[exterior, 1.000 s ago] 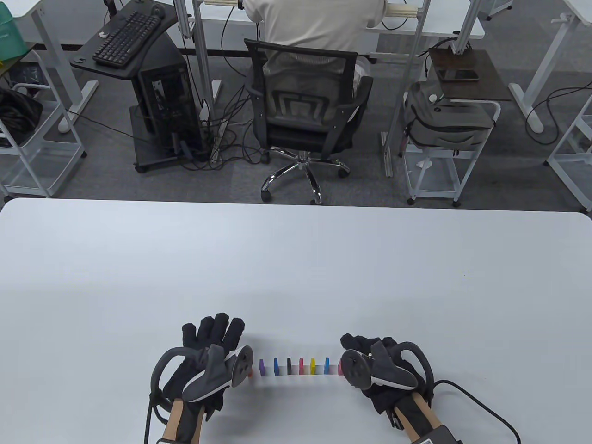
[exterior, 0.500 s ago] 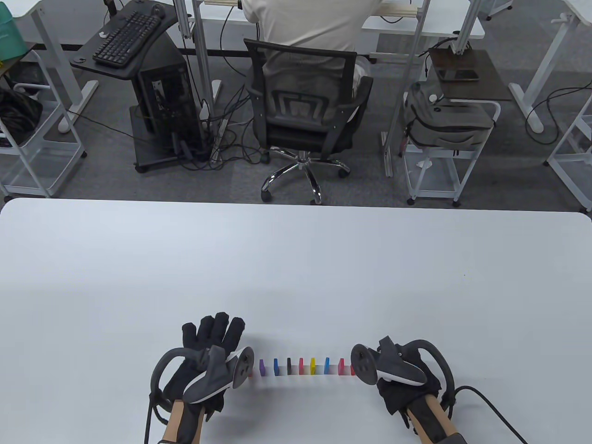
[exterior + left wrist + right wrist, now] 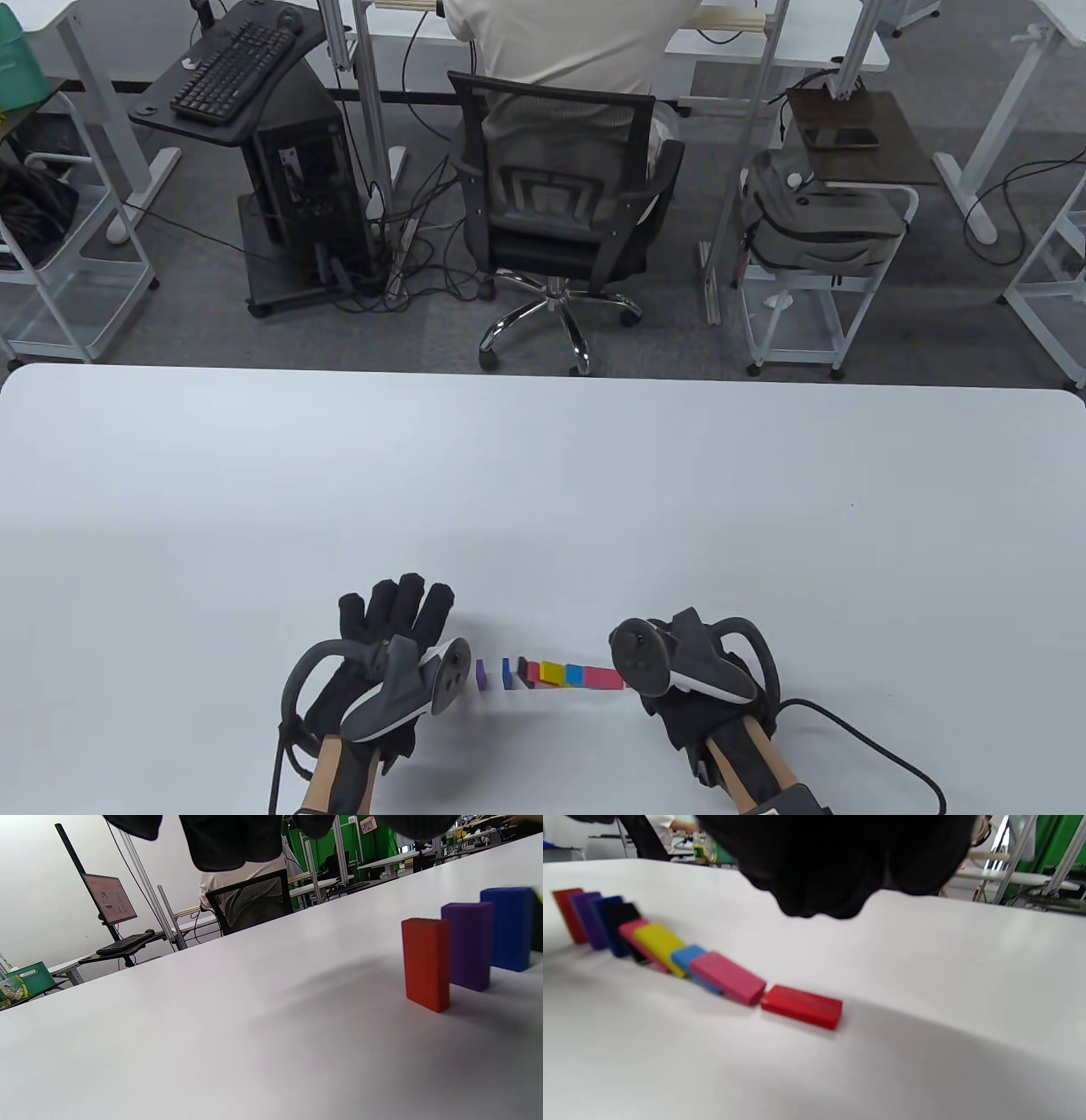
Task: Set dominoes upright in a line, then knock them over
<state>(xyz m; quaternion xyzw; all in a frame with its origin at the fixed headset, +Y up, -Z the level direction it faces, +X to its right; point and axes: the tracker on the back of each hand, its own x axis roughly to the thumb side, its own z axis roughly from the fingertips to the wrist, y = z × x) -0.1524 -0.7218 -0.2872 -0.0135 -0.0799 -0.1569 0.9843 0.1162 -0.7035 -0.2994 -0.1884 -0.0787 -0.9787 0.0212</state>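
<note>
Left hand [image 3: 386, 645] is laid flat on the white worktop [image 3: 543, 475], fingers straight, grip wide, nothing held. Just beside it the orange domino [image 3: 426, 963], purple domino [image 3: 468, 944] and blue domino [image 3: 507, 927] are seen upright. Black [image 3: 621, 916], pink [image 3: 638, 942], yellow [image 3: 659, 946], light blue [image 3: 689, 959] and magenta [image 3: 727, 976] dominoes are toppled, overlapping leftward; red domino [image 3: 801, 1005] lies flat. Right hand [image 3: 679, 679] is at the line's right end; fingers are hidden, so its grip cannot be told.

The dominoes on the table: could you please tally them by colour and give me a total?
Red dominoes: 2
Pink dominoes: 2
Blue dominoes, one light, one dark: 2
Yellow domino: 1
Black domino: 1
Purple domino: 1
Total: 9
</note>
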